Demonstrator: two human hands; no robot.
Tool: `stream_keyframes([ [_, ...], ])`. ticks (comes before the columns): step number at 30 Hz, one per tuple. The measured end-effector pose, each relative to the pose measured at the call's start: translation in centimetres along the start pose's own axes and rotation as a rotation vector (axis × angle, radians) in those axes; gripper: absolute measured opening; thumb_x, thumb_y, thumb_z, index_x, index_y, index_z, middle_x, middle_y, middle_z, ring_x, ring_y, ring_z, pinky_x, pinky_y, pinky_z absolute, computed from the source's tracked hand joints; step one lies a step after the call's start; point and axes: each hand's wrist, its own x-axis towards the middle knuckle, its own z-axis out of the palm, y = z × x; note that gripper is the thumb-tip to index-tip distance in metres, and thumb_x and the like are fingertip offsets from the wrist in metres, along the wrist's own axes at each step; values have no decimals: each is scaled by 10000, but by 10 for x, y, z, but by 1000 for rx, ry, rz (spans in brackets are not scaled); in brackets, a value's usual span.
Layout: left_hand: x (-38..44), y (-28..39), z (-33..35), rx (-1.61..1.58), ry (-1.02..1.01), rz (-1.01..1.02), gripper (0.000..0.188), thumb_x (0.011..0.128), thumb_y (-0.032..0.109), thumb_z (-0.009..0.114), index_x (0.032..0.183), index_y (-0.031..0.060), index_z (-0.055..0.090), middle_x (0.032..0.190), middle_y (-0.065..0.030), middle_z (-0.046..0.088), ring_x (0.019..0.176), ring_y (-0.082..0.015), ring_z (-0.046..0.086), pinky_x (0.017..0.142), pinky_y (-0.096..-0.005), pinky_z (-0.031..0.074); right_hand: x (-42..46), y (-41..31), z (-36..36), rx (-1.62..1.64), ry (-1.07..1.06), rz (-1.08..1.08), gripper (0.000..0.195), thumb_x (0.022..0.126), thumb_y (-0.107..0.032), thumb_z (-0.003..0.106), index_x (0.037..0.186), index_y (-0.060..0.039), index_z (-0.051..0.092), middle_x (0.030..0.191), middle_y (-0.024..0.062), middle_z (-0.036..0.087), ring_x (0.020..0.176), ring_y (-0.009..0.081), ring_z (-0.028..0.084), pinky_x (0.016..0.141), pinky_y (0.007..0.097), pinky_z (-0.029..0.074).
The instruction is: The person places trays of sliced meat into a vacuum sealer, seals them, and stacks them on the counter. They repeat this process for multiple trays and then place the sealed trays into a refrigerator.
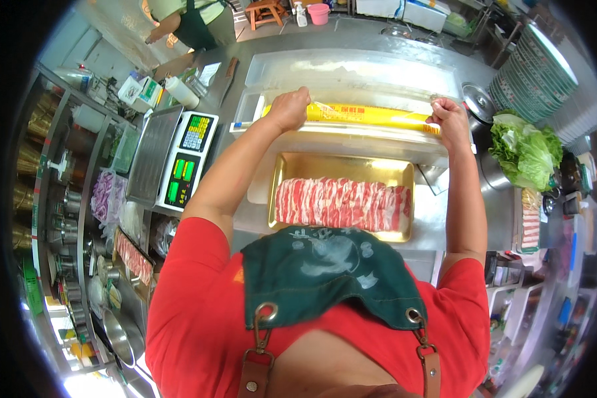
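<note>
A clear plastic dispenser box (353, 130) lies across the steel counter with a yellow roll of cling film (378, 115) inside. Closed in a fist over the roll's left part, my left hand (289, 110) grips the clear film. At the right end, my right hand (449, 119) pinches the film's edge between thumb and fingers. The film between my hands is hard to make out. Nearer my body, a gold tray (348, 164) bears overlapping thin slices of marbled raw meat (343, 203). My green apron (328, 278) reaches close to the tray's near edge.
On the left stand a digital scale (186, 159), a squeeze bottle (181, 92) and a knife (228, 82). Lettuce (525, 147), a lidded pot (478, 102) and stacked patterned bowls (532, 74) are at right. Another person (199, 22) stands beyond the counter.
</note>
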Motion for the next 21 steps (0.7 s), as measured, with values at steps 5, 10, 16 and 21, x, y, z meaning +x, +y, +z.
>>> stream_keyframes([
  [5, 23, -20, -16, 33, 75, 74, 152, 751, 39, 464, 898, 24, 431, 813, -205, 569, 795, -375, 550, 678, -443, 433, 16, -24, 7, -102, 48, -24, 54, 803, 2, 507, 795, 22, 556, 646, 33, 497, 524, 103, 439, 551, 265, 479],
  [10, 37, -24, -81, 111, 339, 285, 132, 767, 39, 449, 897, 42, 426, 817, -179, 551, 763, -351, 554, 628, -418, 459, 25, -63, 3, -95, 90, -154, 56, 814, -44, 521, 825, -4, 558, 680, 1, 498, 527, 89, 428, 584, 274, 453],
  [16, 40, 4, -187, 308, 586, 354, 95, 767, 41, 483, 862, 46, 476, 745, -141, 540, 706, -315, 554, 658, -380, 425, 24, -160, 2, -111, 2, -456, 87, 814, -99, 557, 788, -16, 563, 630, 1, 493, 570, 113, 480, 634, 265, 446],
  [21, -9, 30, -267, 637, 803, 218, 109, 737, 76, 512, 843, 68, 489, 676, -149, 527, 663, -365, 522, 717, -436, 367, -37, -236, 48, -68, 15, -594, 98, 800, -87, 555, 729, -24, 528, 597, 57, 520, 492, 147, 508, 480, 264, 455],
])
